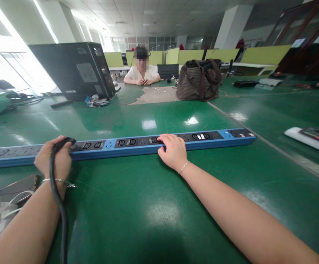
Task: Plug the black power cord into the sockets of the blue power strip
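A long blue power strip [137,148] with black socket faces lies across the green table. My left hand [53,157] is closed around a black power plug [64,143], just above the strip's left part. From the plug a thick black cable [57,194] runs back over my wrist and down past the lower edge. Whether the plug touches a socket I cannot tell. My right hand [173,149] grips the strip near its middle, fingers over the top and thumb on the near side.
On the green table [120,220] stand a black computer case [76,69], work gloves [96,101] and a brown bag [198,80]. A person [142,71] sits opposite. A white-edged device [310,139] lies at right, a grey case with a white cable [16,201] at lower left.
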`<state>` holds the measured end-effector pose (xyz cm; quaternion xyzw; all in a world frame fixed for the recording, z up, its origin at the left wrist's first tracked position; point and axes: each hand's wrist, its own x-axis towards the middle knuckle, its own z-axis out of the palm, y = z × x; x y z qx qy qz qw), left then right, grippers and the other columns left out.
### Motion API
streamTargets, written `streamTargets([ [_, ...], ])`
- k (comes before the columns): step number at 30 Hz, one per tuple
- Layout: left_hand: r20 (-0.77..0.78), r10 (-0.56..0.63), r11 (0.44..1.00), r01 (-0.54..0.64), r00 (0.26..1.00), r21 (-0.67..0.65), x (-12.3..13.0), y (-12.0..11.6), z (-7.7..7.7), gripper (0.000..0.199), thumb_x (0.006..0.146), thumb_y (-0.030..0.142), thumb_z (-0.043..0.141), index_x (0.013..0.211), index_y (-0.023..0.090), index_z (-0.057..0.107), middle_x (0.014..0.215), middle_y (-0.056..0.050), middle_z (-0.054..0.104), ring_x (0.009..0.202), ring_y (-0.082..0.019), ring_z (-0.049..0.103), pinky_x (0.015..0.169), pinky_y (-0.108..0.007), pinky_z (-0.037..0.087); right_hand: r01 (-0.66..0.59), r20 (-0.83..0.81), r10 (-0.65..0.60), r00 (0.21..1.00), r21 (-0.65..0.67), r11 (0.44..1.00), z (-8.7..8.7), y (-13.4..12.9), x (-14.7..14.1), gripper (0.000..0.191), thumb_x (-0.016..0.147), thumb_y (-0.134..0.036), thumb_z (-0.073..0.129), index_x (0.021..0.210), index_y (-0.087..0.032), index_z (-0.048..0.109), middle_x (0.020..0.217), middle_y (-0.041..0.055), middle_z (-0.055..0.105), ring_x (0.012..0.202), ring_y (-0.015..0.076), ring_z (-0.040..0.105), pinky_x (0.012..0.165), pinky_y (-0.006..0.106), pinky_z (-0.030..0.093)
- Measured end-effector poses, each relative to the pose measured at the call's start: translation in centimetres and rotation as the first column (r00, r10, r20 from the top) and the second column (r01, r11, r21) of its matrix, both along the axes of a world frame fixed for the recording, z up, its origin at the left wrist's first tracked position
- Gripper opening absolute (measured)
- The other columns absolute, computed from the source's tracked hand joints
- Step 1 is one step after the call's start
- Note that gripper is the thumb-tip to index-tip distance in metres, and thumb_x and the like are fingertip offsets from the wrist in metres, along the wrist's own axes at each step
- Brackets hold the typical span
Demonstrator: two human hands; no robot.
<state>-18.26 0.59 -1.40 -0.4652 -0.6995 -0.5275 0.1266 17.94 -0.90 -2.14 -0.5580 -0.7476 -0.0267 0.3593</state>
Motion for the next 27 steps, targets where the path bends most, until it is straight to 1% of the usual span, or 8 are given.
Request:
streamTargets([
  [4,-0.04,0.0,1.0,-0.001,0.999,-0.028,0.3,-0.3,0.3,0.033,0.075,0.032,0.066,0.106,0.022,0.07,0.109,-0.005,0.071,0.106,-0.023,0.064,0.098,-0.037,0.044,0.002,-0.005,-0.002,1.0,0.02,1.0,-0.1,0.1,0.0,0.031,0.074,-0.017,0.05,0.1,-0.023,0.065,0.115,0.0024,0.066,0.11,0.0222,0.053,0.093,0.038,0.034],
  [9,-0.051,-0.108,0.994,0.107,0.993,-0.024,1.0,-0.6,0.4,0.028,0.075,0.027,0.066,0.102,0.022,0.071,0.11,-0.004,0.071,0.105,-0.02,0.064,0.1,-0.034,0.043,-0.001,-0.006,0.002,1.0,0.026,1.0,-0.1,0.1,0.0,0.031,0.074,-0.017,0.05,0.1,-0.023,0.066,0.114,0.0017,0.067,0.109,0.0217,0.054,0.092,0.038,0.034],
  [11,-0.043,-0.124,0.992,0.123,0.991,-0.018,1.1,-0.7,0.4,0.028,0.075,0.026,0.065,0.102,0.022,0.071,0.11,-0.003,0.071,0.105,-0.019,0.064,0.1,-0.033,0.044,-0.002,-0.006,0.002,1.0,0.026,1.0,-0.1,0.1,0.0,0.031,0.074,-0.017,0.05,0.1,-0.023,0.065,0.114,0.0017,0.067,0.109,0.0215,0.054,0.093,0.038,0.034],
  [14,-0.027,-0.112,0.993,0.111,0.993,-0.03,0.9,-0.8,0.3,0.03,0.076,0.028,0.065,0.104,0.021,0.071,0.111,-0.003,0.071,0.106,-0.019,0.064,0.1,-0.033,0.044,-0.004,-0.007,0.004,1.0,0.022,1.0,-0.1,0.1,0.1,0.03,0.074,-0.017,0.051,0.1,-0.023,0.065,0.114,0.0018,0.067,0.109,0.0213,0.054,0.094,0.038,0.033],
  [19,0.004,-0.038,0.994,0.039,0.999,-0.098,-0.1,-0.7,-0.2,0.035,0.076,0.035,0.063,0.108,0.023,0.069,0.112,-0.003,0.07,0.108,-0.021,0.062,0.1,-0.035,0.043,-0.005,-0.008,0.005,1.0,0.028,1.0,-0.1,0.1,0.1,0.03,0.074,-0.017,0.051,0.1,-0.023,0.065,0.114,0.0018,0.067,0.109,0.0211,0.054,0.093,0.038,0.033],
  [22,0.022,-0.038,0.994,0.04,0.999,-0.105,-0.4,-0.7,-0.4,0.037,0.075,0.036,0.063,0.109,0.023,0.069,0.113,-0.004,0.07,0.109,-0.021,0.062,0.1,-0.035,0.043,-0.006,-0.008,0.006,1.0,0.028,1.0,-0.1,0.1,0.0,0.031,0.074,-0.017,0.051,0.1,-0.023,0.065,0.114,0.0019,0.067,0.109,0.0212,0.054,0.093,0.038,0.033],
  [27,0.062,-0.05,0.993,0.056,0.997,-0.107,-0.2,-0.8,-0.5,0.037,0.072,0.037,0.066,0.106,0.023,0.07,0.111,-0.003,0.071,0.107,-0.02,0.063,0.099,-0.033,0.044,-0.005,-0.007,0.005,1.0,0.015,1.0,0.0,0.1,0.1,0.031,0.074,-0.017,0.05,0.101,-0.023,0.065,0.115,0.0026,0.066,0.11,0.0217,0.053,0.094,0.038,0.033],
])
